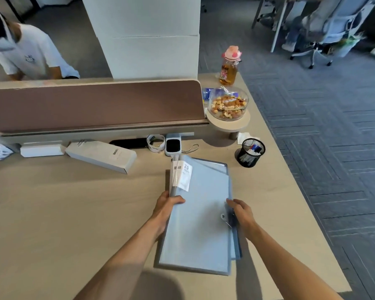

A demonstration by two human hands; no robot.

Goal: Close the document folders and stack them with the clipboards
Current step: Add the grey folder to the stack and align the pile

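Observation:
A light blue document folder (pixel 200 221) lies closed on top of a stack on the desk (pixel 52 213), slightly tilted. Its grey spine carries a white label (pixel 183 175) marked 20. Edges of another blue folder (pixel 219 164) show beneath it at the back and right. My left hand (pixel 168 204) grips the top folder's spine edge, thumb on the cover. My right hand (pixel 240 212) holds the folder's right edge beside a snap fastener (pixel 223 217). Whether clipboards lie in the stack I cannot tell.
A black mesh pen cup (pixel 250 152) stands right of the stack. Behind are a long white box (pixel 101 155), a small white device (pixel 173 146), a nut bowl (pixel 228 106) and a bottle (pixel 230 67). A brown divider (pixel 91 103) runs along the back; a person sits beyond it.

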